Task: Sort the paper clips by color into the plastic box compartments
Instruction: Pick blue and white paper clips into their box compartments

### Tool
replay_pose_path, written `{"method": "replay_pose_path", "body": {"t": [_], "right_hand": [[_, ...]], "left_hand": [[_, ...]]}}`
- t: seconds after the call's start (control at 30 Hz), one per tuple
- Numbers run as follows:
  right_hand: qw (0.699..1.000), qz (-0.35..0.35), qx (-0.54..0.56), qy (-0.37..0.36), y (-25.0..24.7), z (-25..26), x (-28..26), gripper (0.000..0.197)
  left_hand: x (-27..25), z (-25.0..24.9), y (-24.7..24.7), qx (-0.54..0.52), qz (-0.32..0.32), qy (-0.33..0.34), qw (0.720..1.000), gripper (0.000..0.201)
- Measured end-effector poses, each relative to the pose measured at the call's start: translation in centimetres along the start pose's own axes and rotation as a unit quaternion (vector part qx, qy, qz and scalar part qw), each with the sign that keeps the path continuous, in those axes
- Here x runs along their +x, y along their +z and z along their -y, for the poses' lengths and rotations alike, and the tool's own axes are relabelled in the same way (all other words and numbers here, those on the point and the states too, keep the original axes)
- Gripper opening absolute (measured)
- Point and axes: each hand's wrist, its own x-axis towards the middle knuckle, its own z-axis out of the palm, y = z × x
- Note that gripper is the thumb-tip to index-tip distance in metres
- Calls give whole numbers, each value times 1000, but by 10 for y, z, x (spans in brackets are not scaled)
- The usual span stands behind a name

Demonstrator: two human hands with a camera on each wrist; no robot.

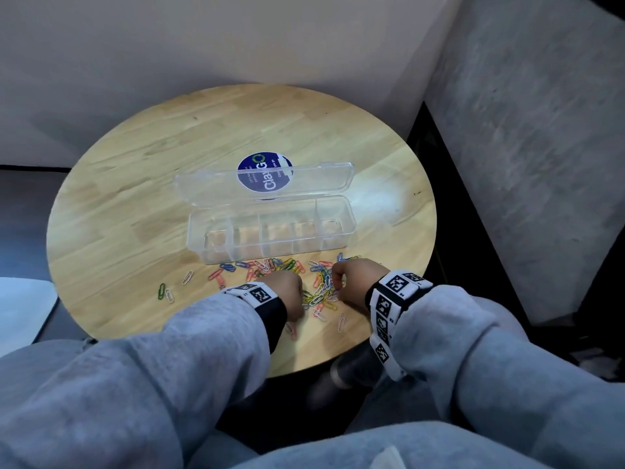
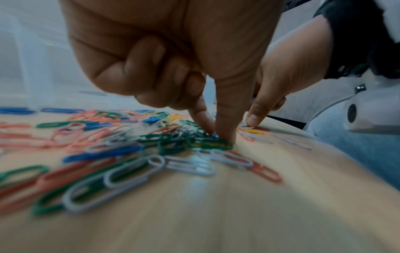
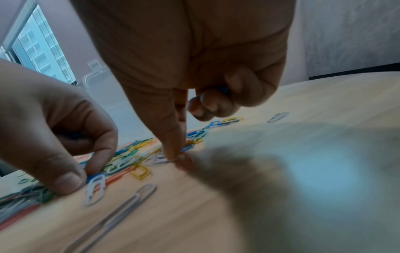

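Observation:
A clear plastic box (image 1: 270, 247) stands open mid-table, its lid (image 1: 216, 187) laid back and its compartments showing nothing inside. Colored paper clips (image 1: 319, 296) lie scattered in front of it. My left hand (image 1: 302, 299) is down on the pile; thumb and forefinger pinch a blue clip (image 3: 95, 176), and more blue shows inside its curled palm. My right hand (image 1: 336, 286) works just right of it, thumb and forefinger tips (image 3: 173, 154) pressed on a clip on the wood, while its curled fingers hold a blue clip (image 3: 223, 89).
The round wooden table (image 1: 135, 214) ends close to my body. A blue round sticker (image 1: 265, 170) lies under the lid. Stray green and white clips (image 1: 164, 292) sit off to the left, and a white one (image 1: 341, 322) lies near the front edge. A grey wall (image 1: 524, 164) rises on the right.

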Motion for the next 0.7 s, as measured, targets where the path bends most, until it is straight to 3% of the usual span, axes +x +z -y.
{"method": "replay_pose_path", "body": {"t": [0.23,0.37,0.43,0.57,0.63,0.7], "right_hand": [[1000,16,-6,16,4,3,2,17],[998,34,28,54,9,-3,4,5],[996,42,49,58,8,-4,3,4],[987,31,147,63,-7,-9,3,16],[969,32,240,54,-20,-13,2,20],[933,19,358,45,-30,-15,1,21]], "left_hand": [[-4,4,-2,-42,17,6,999,7],[-13,10,-10,-178,22,8,984,20],[-17,14,-19,-268,30,6,963,25],[-17,21,-37,-458,26,0,889,35],[-19,23,-47,-510,18,3,860,36],[-21,22,-59,-554,11,6,832,31]]}}
